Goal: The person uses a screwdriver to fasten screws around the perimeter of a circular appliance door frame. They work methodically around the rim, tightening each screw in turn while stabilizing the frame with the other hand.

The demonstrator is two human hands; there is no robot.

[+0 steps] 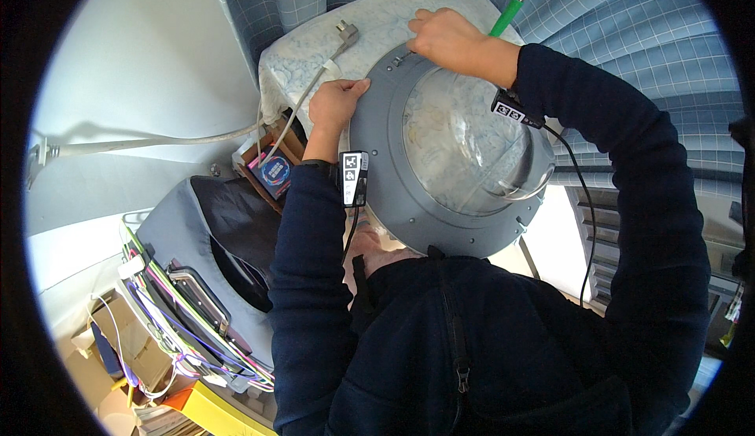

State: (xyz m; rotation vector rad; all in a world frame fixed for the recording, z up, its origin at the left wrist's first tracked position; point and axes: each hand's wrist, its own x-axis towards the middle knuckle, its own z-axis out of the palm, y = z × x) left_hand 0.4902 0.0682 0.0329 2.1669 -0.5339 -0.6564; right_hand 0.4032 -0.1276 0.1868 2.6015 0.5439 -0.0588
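The grey ring (377,133) with its clear dome (464,141) rests on marbled cloth (295,55) — left hand (334,107) pinching its left rim, right hand (448,39) curled at the far rim, its grip unclear. Black-and-white patterned labels (354,175) mark both wrist devices (362,192); a dark box (275,174) at left bears print.

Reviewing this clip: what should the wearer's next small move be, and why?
Probably settle the right hand's fingers on the small metal piece while the left hand steadies the grey ring. The right hand is curled just beside that piece, though contact is hard to tell, and the left thumb is at the ring's edge.
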